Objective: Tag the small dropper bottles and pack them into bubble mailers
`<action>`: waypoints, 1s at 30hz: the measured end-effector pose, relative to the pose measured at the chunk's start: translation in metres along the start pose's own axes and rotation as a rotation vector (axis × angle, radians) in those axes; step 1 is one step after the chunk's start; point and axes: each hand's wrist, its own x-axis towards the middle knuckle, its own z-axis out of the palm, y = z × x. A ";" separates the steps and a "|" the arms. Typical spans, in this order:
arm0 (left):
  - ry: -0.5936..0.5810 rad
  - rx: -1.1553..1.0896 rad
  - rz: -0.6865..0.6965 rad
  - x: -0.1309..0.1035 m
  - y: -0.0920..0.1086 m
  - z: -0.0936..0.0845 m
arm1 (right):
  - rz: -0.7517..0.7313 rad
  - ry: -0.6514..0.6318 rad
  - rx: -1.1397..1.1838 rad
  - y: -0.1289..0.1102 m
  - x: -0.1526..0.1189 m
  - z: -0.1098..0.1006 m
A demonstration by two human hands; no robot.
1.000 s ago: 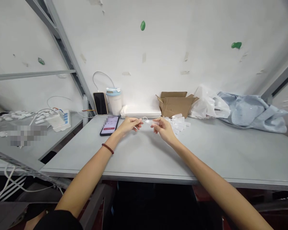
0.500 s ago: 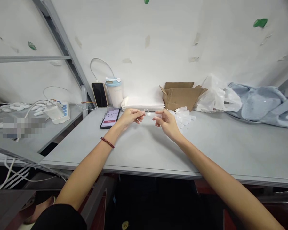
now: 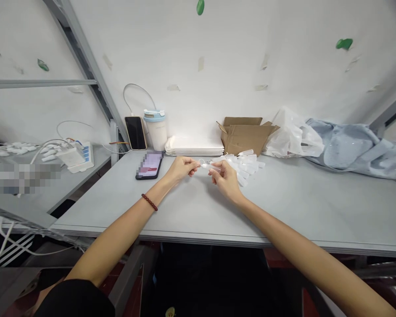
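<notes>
A small translucent white tube-like piece (image 3: 210, 167) with a thin white cord loop at its left end is between my two hands, above the tabletop. My right hand (image 3: 227, 179) pinches the piece's body between thumb and fingers. With thumb and forefinger pressed together, my left hand (image 3: 182, 170) grips the end of the thin cord. Just behind and right of my right hand lies a loose pile of similar translucent white pieces (image 3: 250, 165). The exact kind of these pieces is too small to tell.
A phone (image 3: 149, 165) lies left of my left hand; another phone (image 3: 136, 133) leans by a lidded cup (image 3: 156, 132). Behind are a white stack (image 3: 194, 146), a cardboard box (image 3: 247, 137), a plastic bag (image 3: 292, 136) and blue cloth (image 3: 353, 147). A power strip (image 3: 81, 158) sits left.
Both hands are slightly lower and closer to the tabletop, still holding the piece and its cord. My right hand has shifted a little left, and the view has tilted slightly.
</notes>
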 end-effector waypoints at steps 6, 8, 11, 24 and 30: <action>0.016 -0.011 0.000 -0.002 0.005 0.002 | -0.004 0.000 0.023 -0.001 -0.002 0.000; 0.013 -0.008 0.017 -0.003 0.005 0.001 | -0.009 0.005 0.007 -0.002 -0.003 0.000; -0.002 -0.002 0.037 -0.003 0.005 0.001 | -0.023 0.015 -0.018 -0.003 -0.004 0.000; -0.016 -0.063 -0.010 -0.005 0.006 0.001 | -0.035 0.003 -0.012 -0.006 -0.003 0.001; -0.076 -0.222 -0.099 0.000 0.008 -0.010 | -0.069 -0.031 0.017 -0.008 0.009 -0.002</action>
